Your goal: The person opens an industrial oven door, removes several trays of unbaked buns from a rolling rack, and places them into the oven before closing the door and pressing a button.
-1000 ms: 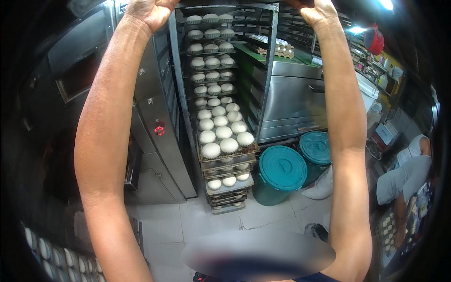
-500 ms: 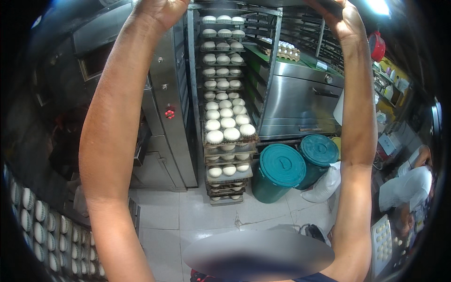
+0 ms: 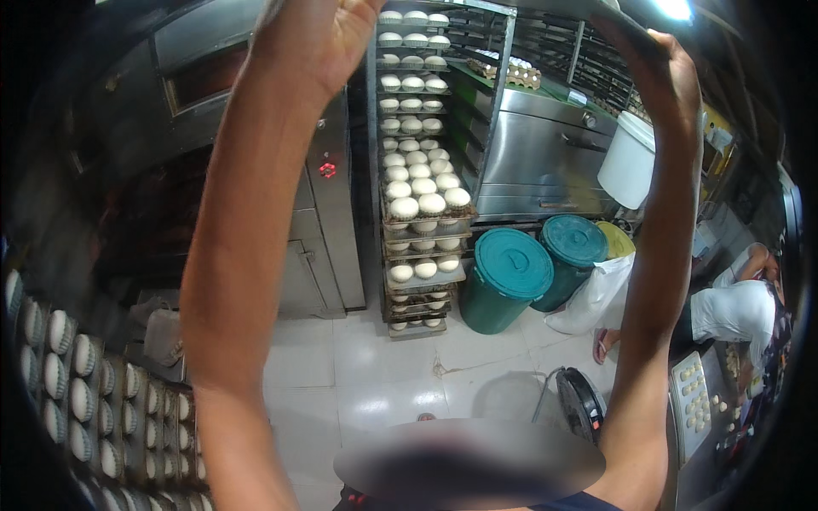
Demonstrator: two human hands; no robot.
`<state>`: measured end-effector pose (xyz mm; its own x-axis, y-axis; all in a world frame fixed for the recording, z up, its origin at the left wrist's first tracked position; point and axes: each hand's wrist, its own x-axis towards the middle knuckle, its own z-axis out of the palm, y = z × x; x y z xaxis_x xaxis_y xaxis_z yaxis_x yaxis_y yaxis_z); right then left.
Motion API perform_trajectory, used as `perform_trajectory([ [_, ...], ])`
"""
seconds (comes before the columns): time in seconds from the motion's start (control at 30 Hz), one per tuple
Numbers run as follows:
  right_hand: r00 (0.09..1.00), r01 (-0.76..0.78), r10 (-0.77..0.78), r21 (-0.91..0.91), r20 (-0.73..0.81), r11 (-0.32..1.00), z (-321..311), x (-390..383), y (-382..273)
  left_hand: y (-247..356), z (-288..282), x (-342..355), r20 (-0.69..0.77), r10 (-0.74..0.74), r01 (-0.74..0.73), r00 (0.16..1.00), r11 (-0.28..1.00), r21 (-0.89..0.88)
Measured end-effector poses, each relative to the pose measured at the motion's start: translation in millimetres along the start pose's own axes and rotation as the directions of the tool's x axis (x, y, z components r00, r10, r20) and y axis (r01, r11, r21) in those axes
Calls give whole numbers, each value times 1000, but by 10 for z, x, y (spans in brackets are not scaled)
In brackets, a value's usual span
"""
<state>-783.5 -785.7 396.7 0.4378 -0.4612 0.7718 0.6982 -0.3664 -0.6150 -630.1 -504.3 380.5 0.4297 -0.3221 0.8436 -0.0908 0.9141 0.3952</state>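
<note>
Both my arms are raised, and my hands reach the upper edge of the view. My left hand (image 3: 336,38) is partly cut off there, its fingers curled at the left end of a dark flat tray (image 3: 545,7). My right hand (image 3: 677,81) grips the tray's right side. Only a sliver of the tray's underside shows, so whatever lies on it is hidden. Below and beyond it stands a tall metal rack (image 3: 504,85), its trays loaded with round white dough pieces (image 3: 432,203) in fluted cups.
Steel oven fronts (image 3: 545,140) stand behind the rack, with egg trays (image 3: 520,75) on top. Teal lidded bins (image 3: 511,264), a white sack (image 3: 596,298) and a white bucket (image 3: 629,162) are at right. More filled trays (image 3: 119,392) sit lower left. A co-worker in white (image 3: 737,311) bends over a table.
My hands appear lower and farther right in the view, and more of the tray's right side shows. The whole scene has shifted slightly, revealing more of the white bucket and a black round object on the floor.
</note>
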Motion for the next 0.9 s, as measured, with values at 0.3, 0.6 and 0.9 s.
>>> perform_trajectory([
  [0.3,994,84,-98,-229,-47,970,65,-1329,193,311,-14,-1481,-224,-22,78,974,966,244],
  [0.6,813,-397,578,657,-73,641,447,-2795,661,560,-253,-3020,-497,-108,291,861,906,308],
  [0.9,602,-646,751,718,271,259,851,-3786,1125,908,-466,-4233,-745,-116,386,657,900,200],
])
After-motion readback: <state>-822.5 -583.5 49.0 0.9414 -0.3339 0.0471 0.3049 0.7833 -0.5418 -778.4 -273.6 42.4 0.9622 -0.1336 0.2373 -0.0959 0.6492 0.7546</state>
